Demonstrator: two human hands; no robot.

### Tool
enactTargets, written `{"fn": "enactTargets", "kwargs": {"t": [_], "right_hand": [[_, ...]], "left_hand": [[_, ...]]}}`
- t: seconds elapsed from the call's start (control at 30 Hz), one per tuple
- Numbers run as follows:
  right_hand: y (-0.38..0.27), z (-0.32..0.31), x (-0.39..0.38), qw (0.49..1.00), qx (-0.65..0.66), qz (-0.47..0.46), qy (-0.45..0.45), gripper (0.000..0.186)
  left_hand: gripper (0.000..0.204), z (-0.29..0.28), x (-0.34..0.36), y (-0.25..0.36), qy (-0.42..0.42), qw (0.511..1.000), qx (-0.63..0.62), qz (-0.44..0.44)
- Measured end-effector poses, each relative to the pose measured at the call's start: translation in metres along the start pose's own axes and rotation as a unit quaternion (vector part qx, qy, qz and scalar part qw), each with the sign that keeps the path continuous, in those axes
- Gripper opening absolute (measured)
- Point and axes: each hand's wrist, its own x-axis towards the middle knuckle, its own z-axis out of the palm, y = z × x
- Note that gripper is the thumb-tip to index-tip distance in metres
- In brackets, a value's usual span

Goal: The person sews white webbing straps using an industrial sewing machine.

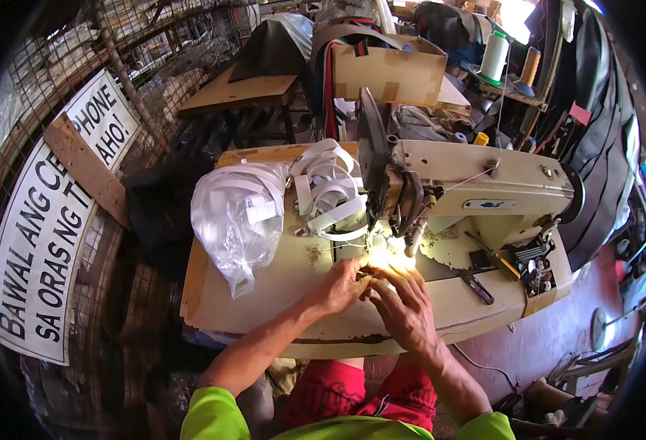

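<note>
A cream industrial sewing machine (477,176) stands on a worn table (279,315), its lamp glaring over the needle area. My left hand (342,286) is pinched closed just in front of the needle. Beside it, my right hand (405,302) has its fingers bent and pressed together, the tips washed out by the light. Both hands meet over a small piece that glare and fingers hide. Behind them lies a loose heap of white strap (330,187). Left of that sits a clear plastic bag (238,213) with rolled white strap inside.
Thread snips (477,288), a yellow-handled screwdriver (506,265) and a small parts box (541,282) lie on the right of the table. A cardboard box (389,73) and a white thread cone (494,59) stand behind. A wire-mesh wall with a sign (44,242) runs along the left.
</note>
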Motion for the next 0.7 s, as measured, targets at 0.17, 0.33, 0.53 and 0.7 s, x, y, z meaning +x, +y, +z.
{"fn": "enactTargets", "kwargs": {"t": [0.17, 0.33, 0.53, 0.7], "right_hand": [[0.03, 0.005, -0.009, 0.991, 0.113, -0.064, -0.011, 0.038], [0.022, -0.022, -0.013, 0.991, 0.027, -0.134, -0.003, 0.045], [0.036, -0.01, -0.008, 0.99, 0.074, -0.105, -0.054, 0.026], [0.069, 0.022, 0.017, 0.992, 0.08, -0.022, -0.098, 0.02]], "left_hand": [[0.016, 0.003, -0.008, 0.0, -0.005, 0.994, -0.092, -0.059], [0.015, 0.012, -0.02, 0.028, -0.026, 0.985, -0.155, -0.072], [0.015, 0.015, -0.022, 0.012, 0.051, 0.984, -0.146, -0.093], [0.01, -0.007, 0.01, -0.014, 0.106, 0.971, 0.216, 0.005]]}}
